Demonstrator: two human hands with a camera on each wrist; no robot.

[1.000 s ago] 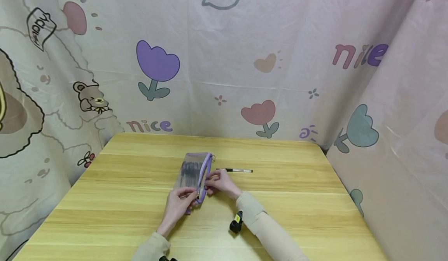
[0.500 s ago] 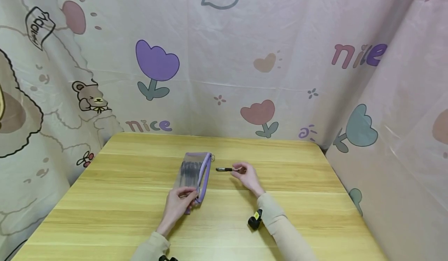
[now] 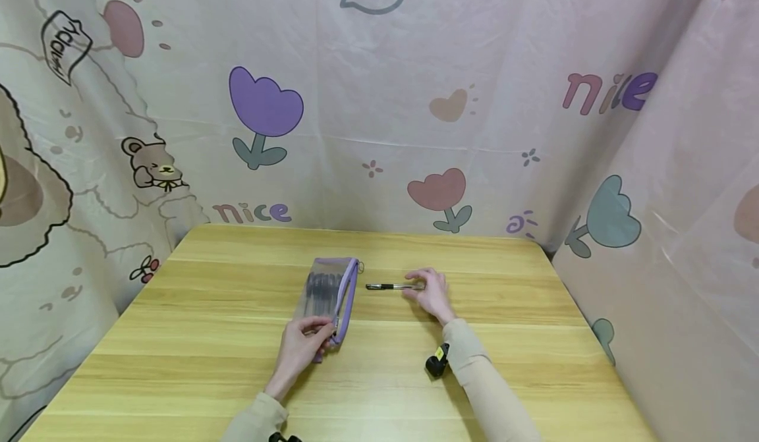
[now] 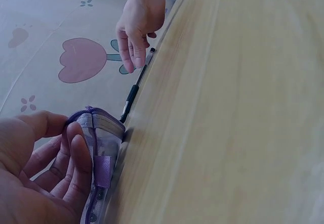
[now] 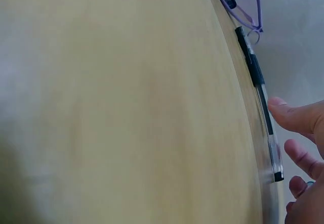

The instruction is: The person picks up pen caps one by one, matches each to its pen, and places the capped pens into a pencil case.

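Head view: the pen [image 3: 391, 287] lies on the counter [image 3: 237, 376] beside the pencil case [image 3: 329, 297], pinched by the left hand [image 3: 302, 346]. Light, stiff, slippery; its barrel is neared by the right hand [image 3: 429, 294], fingers relaxed, empty.

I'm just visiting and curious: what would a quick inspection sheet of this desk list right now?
Surface: wooden table, light grain.
Job's things: clear pencil case with purple trim, dark pens inside; one pen lying loose to its right.
Clutter: nothing seen.
Hands: left hand pinches the case's near end; right hand has its fingers at the loose pen's far end, grip not closed in the wrist view.
Cables: nothing seen; a small black device sits at the right wrist.
Surroundings: cartoon-print cloth with tulips hung around the table.
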